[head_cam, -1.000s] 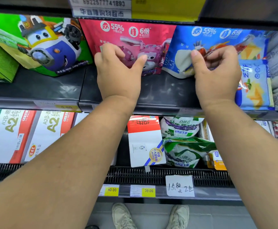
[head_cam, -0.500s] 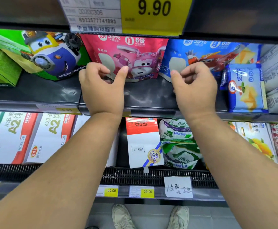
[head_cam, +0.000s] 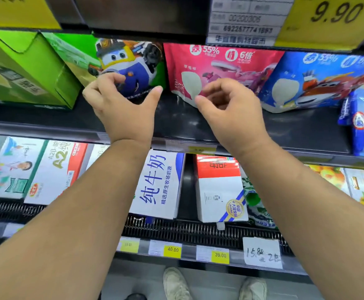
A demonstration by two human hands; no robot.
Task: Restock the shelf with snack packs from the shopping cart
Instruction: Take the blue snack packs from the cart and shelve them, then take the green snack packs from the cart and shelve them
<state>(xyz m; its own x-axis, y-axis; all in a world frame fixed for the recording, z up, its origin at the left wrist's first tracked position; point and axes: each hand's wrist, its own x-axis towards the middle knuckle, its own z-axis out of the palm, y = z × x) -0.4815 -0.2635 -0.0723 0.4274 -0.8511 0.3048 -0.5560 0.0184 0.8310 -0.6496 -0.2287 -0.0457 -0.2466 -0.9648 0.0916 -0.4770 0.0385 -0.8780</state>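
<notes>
- The green snack pack (head_cam: 131,68) carries a cartoon robot in blue, yellow and white.
- The pink snack pack (head_cam: 222,66) shows a pink cartoon plane, white lettering and a pale oval patch.
- The blue snack pack (head_cam: 319,83) has a red-and-white cartoon plane and a pale oval patch.
- The cardboard box (head_cam: 25,72) is bright green.
- The price sign (head_cam: 332,18) is yellow with black digits.
- The milk carton (head_cam: 157,185) is white with blue characters.
- The shelf (head_cam: 296,131) is black.

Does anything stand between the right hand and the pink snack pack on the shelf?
Nothing visible. The right hand is directly in front of the pink snack pack, at its lower edge; whether the fingers touch it is unclear.
</notes>
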